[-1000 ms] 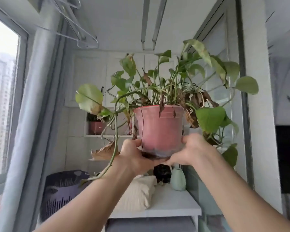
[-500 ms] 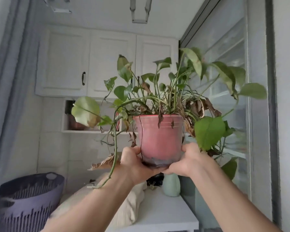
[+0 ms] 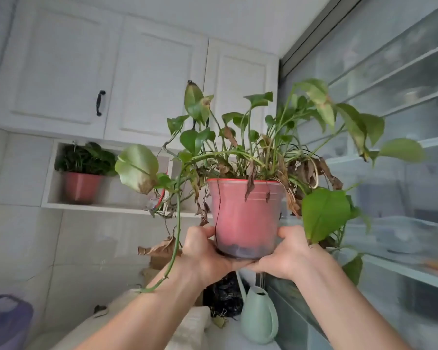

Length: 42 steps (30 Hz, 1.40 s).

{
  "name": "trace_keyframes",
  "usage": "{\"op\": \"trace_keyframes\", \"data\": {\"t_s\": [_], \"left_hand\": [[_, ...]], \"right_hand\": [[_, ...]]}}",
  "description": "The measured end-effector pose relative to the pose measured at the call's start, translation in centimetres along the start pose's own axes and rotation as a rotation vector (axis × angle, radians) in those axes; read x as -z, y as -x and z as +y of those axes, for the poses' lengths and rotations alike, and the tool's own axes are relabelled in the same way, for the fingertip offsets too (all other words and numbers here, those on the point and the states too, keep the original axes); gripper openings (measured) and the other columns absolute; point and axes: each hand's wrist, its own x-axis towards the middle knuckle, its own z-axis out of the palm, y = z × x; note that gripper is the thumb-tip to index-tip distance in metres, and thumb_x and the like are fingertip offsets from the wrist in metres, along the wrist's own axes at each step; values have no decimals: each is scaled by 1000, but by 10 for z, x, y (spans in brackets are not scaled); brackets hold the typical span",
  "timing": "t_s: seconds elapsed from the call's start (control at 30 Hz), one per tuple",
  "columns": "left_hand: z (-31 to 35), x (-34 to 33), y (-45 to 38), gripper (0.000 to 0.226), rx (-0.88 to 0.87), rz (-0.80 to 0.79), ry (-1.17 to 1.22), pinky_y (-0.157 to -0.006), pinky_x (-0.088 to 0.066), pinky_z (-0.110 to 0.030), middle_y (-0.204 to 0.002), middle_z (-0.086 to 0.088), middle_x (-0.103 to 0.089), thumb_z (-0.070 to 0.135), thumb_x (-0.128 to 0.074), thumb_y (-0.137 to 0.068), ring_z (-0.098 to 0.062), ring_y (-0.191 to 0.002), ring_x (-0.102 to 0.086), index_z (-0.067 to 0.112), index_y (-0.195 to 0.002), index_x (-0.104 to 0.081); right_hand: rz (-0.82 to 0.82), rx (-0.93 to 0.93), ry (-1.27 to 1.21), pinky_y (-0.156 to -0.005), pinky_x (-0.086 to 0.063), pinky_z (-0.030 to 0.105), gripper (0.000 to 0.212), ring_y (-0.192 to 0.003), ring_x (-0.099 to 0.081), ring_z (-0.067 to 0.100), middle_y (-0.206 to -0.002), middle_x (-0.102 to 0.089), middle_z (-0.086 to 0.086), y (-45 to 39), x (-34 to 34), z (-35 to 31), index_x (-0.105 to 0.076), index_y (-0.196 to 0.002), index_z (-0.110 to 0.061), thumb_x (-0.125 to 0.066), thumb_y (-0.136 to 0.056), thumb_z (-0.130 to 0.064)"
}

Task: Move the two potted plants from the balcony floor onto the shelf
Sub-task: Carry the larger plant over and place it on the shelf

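One potted plant (image 3: 82, 173) stands on the shelf (image 3: 106, 207) at ten o'clock; left hand (image 3: 204, 251) and right hand (image 3: 287, 253) grip the second pot (image 3: 245, 213), not yet placed

The pink plastic pot of trailing green plant (image 3: 245, 218) now sits nearer the white wall shelf (image 3: 106, 207), where a second red-potted plant (image 3: 82, 181) shows clearly.

Green watering can (image 3: 259, 317), white cabinets (image 3: 106, 72), purple basket (image 3: 5, 322), perhaps a black bag (image 3: 223, 294)

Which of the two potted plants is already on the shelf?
The small dark-leaved plant in the left shelf compartment; the trailing plant is held in both hands.
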Motion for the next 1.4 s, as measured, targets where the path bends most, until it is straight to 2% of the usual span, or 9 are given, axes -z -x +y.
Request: {"op": "trace_keyframes", "data": {"t_s": [0.1,0.2,0.33,0.47,0.53,0.63,0.8,0.93,1.4], "left_hand": [[26,42,-32,49,-210,-12,-62,-72,-52,-67,-111,-38,-60,27,-31,-96,-55,-103,-56,-12,-118,-52],[46,71,-60,49,-185,35,2,-79,-48,-71,-115,-40,-59,28,-31,-96,-56,-106,-55,-12,-116,-52],[62,90,-83,48,-221,-16,44,-77,-49,-72,-118,-39,-59,24,-30,-94,-57,-107,-54,-8,-122,-52],[82,100,-111,43,-304,64,-10,-70,-51,-70,-103,-39,-66,18,-30,-93,-55,-96,-58,-11,-108,-58],[94,101,-126,42,-324,91,-9,-76,-47,-70,-109,-37,-64,18,-30,-94,-53,-102,-55,-11,-108,-57],[107,98,-149,44,-339,102,-28,-75,-45,-69,-105,-37,-63,21,-29,-96,-53,-100,-55,-11,-109,-58],[131,89,-188,47,-392,113,-62,-60,-51,-71,-99,-43,-63,25,-28,-98,-57,-92,-56,-11,-114,-52],[142,89,-210,47,-454,120,-54,-74,-46,-73,-119,-39,-54,27,-29,-99,-58,-103,-51,-9,-123,-48],[186,114,-255,43,-535,209,-88,-73,-50,-66,-120,-33,-58,26,-33,-98,-52,-103,-55,-8,-116,-52]], "right_hand": [[-261,46,-368,-69,-47,62,54,-65,-67,52,-79,-70,39,-17,9,-9,-70,-87,5,-29,-101,-28],[-242,46,-441,-63,-45,59,72,-53,-65,54,-67,-68,37,-47,-2,-9,-75,-61,8,-28,-101,-29],[-196,13,-380,-72,-45,60,50,-75,-67,47,-76,-72,33,-88,-16,-8,-68,-96,-1,-31,-101,-34],[-236,13,-351,-105,-35,60,47,-126,-48,47,-139,-56,22,-141,-24,-17,-54,-134,-5,-36,-101,-33],[-275,-25,-370,-105,-35,64,47,-121,-52,48,-128,-62,27,-166,-25,-24,-60,-125,-2,-33,-101,-32],[-286,-25,-348,-78,-44,61,48,-95,-59,45,-97,-72,30,-192,-24,-40,-65,-100,2,-30,-102,-32],[-373,-56,-400,-108,-32,62,40,-113,-54,45,-124,-62,23,-241,-22,-67,-61,-113,-4,-33,-103,-30],[-432,-57,-410,-96,-36,63,36,-89,-55,43,-103,-63,24,-265,-23,-80,-61,-98,-1,-33,-101,-24],[-538,-87,-399,-101,-41,56,43,-114,-56,46,-126,-63,25,-345,-51,-87,-59,-123,-2,-33,-98,-25]]}}
